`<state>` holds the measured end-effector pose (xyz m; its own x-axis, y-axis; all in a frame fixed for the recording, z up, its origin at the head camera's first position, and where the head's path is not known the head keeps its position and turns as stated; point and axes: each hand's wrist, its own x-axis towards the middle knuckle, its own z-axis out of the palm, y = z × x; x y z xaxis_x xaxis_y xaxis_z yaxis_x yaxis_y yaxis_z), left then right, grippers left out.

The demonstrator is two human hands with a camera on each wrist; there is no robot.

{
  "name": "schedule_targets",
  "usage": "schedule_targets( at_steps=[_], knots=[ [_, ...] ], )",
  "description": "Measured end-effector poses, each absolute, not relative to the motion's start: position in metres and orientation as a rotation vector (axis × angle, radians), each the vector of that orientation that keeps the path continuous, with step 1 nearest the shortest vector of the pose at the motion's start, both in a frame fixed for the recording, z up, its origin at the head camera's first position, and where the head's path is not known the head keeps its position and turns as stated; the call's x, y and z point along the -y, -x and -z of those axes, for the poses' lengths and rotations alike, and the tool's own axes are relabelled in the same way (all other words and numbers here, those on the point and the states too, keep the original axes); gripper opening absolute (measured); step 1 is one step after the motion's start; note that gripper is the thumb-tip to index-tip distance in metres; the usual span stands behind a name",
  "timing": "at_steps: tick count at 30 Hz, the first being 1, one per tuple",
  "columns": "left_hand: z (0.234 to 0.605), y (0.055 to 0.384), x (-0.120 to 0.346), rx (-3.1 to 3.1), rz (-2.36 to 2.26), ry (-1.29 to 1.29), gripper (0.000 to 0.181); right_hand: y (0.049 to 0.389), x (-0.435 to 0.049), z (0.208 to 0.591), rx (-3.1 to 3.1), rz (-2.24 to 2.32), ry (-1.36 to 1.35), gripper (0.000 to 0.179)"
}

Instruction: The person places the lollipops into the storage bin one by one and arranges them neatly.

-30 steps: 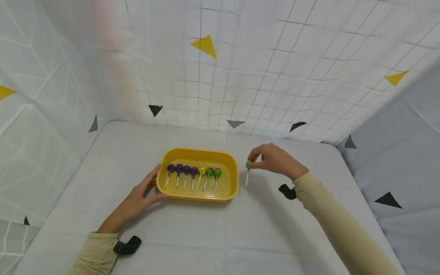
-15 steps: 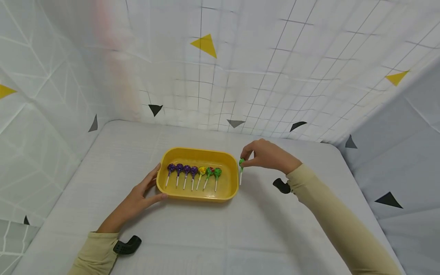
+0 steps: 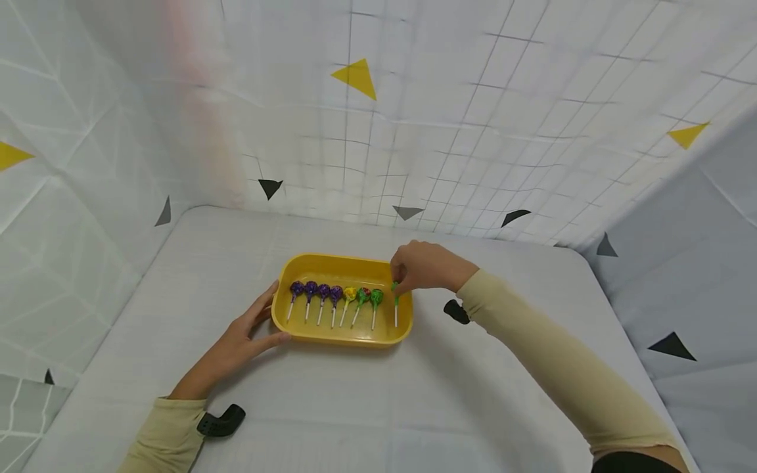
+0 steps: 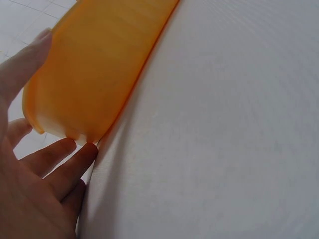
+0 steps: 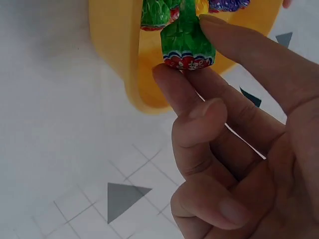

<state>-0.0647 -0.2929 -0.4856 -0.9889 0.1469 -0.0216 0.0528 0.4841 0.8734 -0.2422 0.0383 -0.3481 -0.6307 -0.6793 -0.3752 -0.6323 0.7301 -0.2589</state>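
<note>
A yellow plastic tray (image 3: 343, 337) lies on the white-covered table. Inside it, a row of lollipops (image 3: 336, 293) runs from purple wrappers at the left through a yellow one to green ones at the right. My right hand (image 3: 434, 265) pinches a green-wrapped lollipop (image 5: 187, 45) between thumb and fingers, over the tray's right end, with its white stick pointing down toward me in the head view. At the tray's left end rests my left hand (image 3: 239, 341), fairly straight fingers touching the wall (image 4: 75, 94) and the thumb at the front corner.
White cloth with grid lines and coloured triangles (image 3: 357, 77) hangs behind the table and at both sides. A dark camera mount (image 3: 221, 420) sits at the left wrist, another dark mount (image 3: 457, 311) at the right.
My right hand has carried the green lollipop leftward, from the table beside the tray to over its right end. The left hand has stayed at the tray's left end.
</note>
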Motion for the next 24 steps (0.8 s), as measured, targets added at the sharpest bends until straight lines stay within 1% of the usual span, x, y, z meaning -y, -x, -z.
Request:
schedule_targets(
  at_steps=[8,16,20,24],
  knots=[
    [0.487,0.067,0.293,-2.611,-1.549,-0.174,0.099,0.243,-0.021,0.361,-2.461,0.022,1.011,0.018],
    [0.488,0.066,0.294,-2.616,-1.538,-0.168,0.099,0.241,-0.007,0.369,-2.495,-0.086,0.899,0.025],
    [0.487,0.066,0.294,-2.622,-1.536,-0.166,0.100,0.242,-0.003,0.374,-2.498,-0.081,0.861,0.030],
    [0.486,0.066,0.293,-2.618,-1.549,-0.170,0.101,0.242,0.000,0.377,-2.474,-0.032,0.832,0.031]
  ],
)
